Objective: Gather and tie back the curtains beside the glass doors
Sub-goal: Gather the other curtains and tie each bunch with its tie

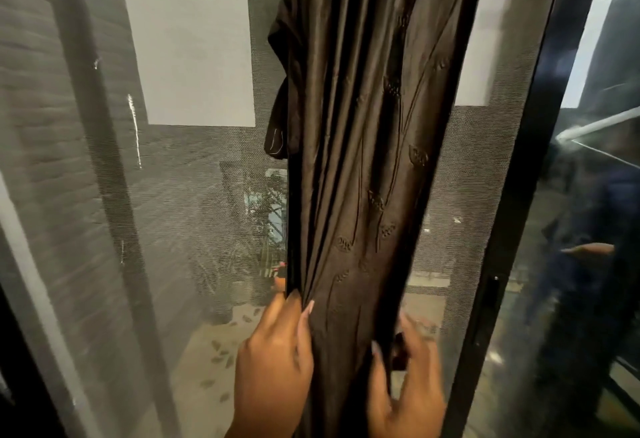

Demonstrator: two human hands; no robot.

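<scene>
At the far left, a mesh screen panel (166,195) covers the glazing, with a pale upright frame bar (100,147) running diagonally through it. Near the left edge of the gathered fabric, a dark tie-back strip (278,98) hangs loose from behind the curtain, its free end hanging partway down the screen. The left hand (273,358) rises from the bottom of the view with the wrist low and the back of the hand toward the camera; its fingers are curled round the left edge of the curtain (367,160), the fingertips (294,299) pressing into the folds and bunching them. The curtain is a dark brown, glossy panel with an embossed stem-and-bud pattern, gathered into a narrow vertical column at the centre of the view, in front of the screen and just left of the black door frame (526,195). The right hand (405,378) is positioned on the right edge of the fabric at a slightly lower height; it is motion-blurred, with the thumb laid on the front of the fabric and the fingers spread behind the edge, so whether it grips the fabric cannot be determined. At the far right, the glass door (595,230) shows reflections.
</scene>
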